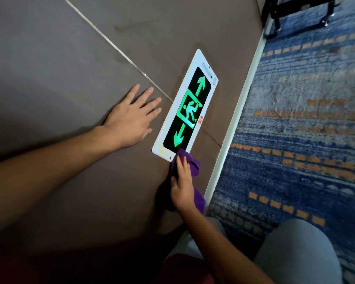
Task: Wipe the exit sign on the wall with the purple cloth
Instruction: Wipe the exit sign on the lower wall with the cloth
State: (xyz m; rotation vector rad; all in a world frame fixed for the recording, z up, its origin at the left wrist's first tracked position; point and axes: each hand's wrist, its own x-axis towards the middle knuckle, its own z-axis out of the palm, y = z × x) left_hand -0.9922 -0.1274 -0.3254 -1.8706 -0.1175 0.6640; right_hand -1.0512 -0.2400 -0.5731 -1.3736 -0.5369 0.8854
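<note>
The exit sign is a long white-framed panel low on the brown wall, black with glowing green arrows and a running figure. My right hand presses the purple cloth against the wall at the sign's near end, the cloth's tip overlapping the lower corner of the sign. My left hand lies flat on the wall just left of the sign, fingers spread, holding nothing.
A white skirting board runs along the wall's base. Blue carpet with orange dashes lies to the right. A black wheeled frame stands at the top right. My knees in grey trousers are at the bottom.
</note>
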